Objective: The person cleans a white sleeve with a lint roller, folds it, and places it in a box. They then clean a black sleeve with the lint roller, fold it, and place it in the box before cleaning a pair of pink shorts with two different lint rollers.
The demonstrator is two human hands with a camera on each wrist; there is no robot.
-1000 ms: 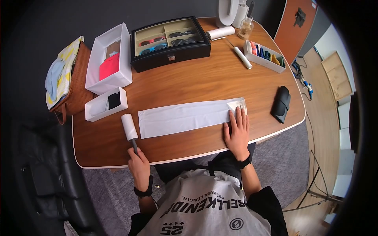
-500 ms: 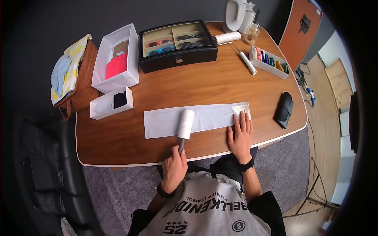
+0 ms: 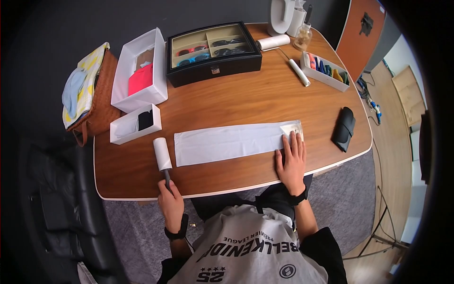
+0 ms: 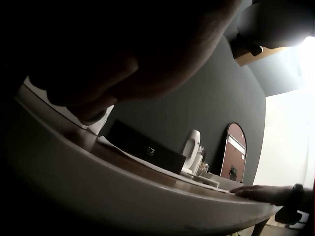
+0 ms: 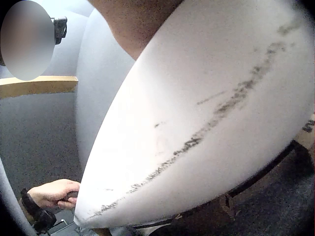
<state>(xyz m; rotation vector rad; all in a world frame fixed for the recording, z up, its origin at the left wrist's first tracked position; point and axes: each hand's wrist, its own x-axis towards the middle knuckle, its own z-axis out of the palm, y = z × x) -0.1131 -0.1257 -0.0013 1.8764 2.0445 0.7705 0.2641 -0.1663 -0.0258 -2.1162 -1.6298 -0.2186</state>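
Observation:
A long white arm sleeve lies flat across the front of the table, with a pale patterned patch at its right end. My left hand grips the dark handle of a lint roller, whose white roll sits just left of the sleeve's left end. At the other end my right hand rests on the fabric with fingers straight, partly covering the patch. In the left wrist view my dark left hand fills the top and hides the roller. The right wrist view shows mostly the table's edge.
Behind stand a glasses case box, a white bin and a small white box. A black pouch lies at right. Farther back are another roller and a sock box. A woven basket stands left.
My left hand has carried the lint roller from left of the sleeve onto its middle, then back left beyond its end. My right hand has stayed on the sleeve's right end.

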